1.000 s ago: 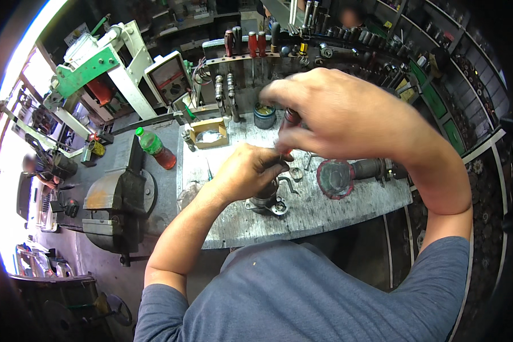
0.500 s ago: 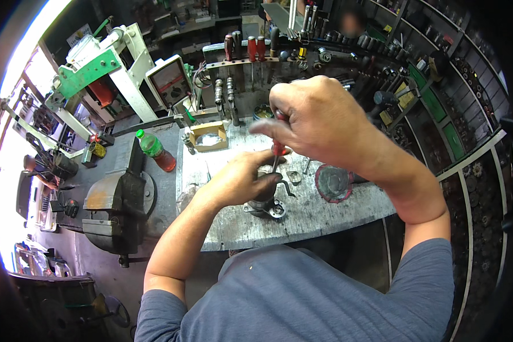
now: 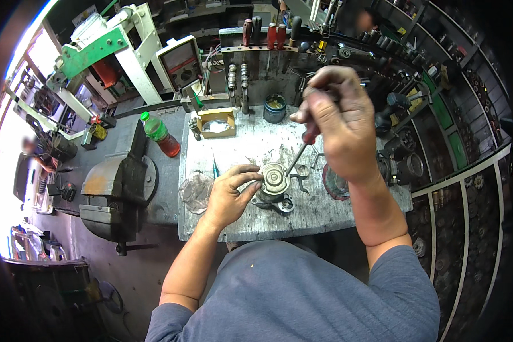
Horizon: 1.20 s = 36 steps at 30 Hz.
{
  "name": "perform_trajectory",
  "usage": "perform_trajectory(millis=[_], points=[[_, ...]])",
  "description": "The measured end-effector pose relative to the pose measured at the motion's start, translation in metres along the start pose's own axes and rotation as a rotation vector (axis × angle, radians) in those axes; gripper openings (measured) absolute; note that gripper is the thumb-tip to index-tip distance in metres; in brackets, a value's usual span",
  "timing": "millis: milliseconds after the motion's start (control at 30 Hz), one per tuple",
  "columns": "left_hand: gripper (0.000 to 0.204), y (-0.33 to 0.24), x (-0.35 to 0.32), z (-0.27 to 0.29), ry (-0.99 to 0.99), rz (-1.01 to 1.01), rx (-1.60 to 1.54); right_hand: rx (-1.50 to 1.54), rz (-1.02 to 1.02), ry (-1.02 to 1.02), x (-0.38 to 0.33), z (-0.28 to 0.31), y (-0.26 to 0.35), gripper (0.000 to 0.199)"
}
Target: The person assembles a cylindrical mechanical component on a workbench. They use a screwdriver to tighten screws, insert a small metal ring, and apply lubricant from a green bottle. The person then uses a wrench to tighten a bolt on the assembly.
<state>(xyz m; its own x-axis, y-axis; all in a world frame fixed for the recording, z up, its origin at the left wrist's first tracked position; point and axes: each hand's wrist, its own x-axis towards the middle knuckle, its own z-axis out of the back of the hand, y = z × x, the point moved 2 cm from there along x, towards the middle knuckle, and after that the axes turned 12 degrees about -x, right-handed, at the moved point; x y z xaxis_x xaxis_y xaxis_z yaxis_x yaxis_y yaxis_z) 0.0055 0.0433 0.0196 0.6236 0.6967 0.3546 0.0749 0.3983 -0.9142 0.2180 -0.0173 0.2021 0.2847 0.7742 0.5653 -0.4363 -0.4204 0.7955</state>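
A round metal housing (image 3: 275,176) with ringed ridges on its top face stands near the middle of the worktable. At its left edge, my left hand (image 3: 231,192) grips it between thumb and fingers. My right hand (image 3: 343,117), raised over the table, is closed round the red handle of a screwdriver (image 3: 297,158). The shaft slants down to the left, its tip by the housing's right rim. Below the top sits a lighter metal bracket (image 3: 285,205). A dark bent lever (image 3: 300,183) juts out on the right.
A bench vise (image 3: 111,194) and a green-capped bottle of red liquid (image 3: 161,135) are to the left. Around the work are a clear dish (image 3: 196,192), a reddish bowl (image 3: 333,183), a small cardboard box (image 3: 218,124) and a dark tin (image 3: 275,109). Tool racks line the back.
My right hand has swung right, tilting the screwdriver from nearly upright to slanted. My left hand has shifted left and down, and the housing's top face now shows.
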Motion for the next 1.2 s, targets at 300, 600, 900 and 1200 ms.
perform_trajectory(millis=[300,600,900,1200], points=[[0.018,0.0,0.004,0.001,0.027,0.068,-0.025,0.316,0.14,-0.069,-0.002,-0.037,-0.004,0.014],[0.018,-0.002,0.004,0.001,0.01,0.057,-0.042,0.283,0.15,-0.064,-0.003,-0.041,-0.006,0.013],[0.017,0.001,0.004,0.001,0.002,0.06,-0.063,0.232,0.191,-0.047,-0.009,-0.045,-0.007,0.015],[0.017,-0.001,0.003,-0.001,-0.029,0.041,-0.051,0.0,0.477,0.426,-0.011,-0.013,0.003,0.015]])
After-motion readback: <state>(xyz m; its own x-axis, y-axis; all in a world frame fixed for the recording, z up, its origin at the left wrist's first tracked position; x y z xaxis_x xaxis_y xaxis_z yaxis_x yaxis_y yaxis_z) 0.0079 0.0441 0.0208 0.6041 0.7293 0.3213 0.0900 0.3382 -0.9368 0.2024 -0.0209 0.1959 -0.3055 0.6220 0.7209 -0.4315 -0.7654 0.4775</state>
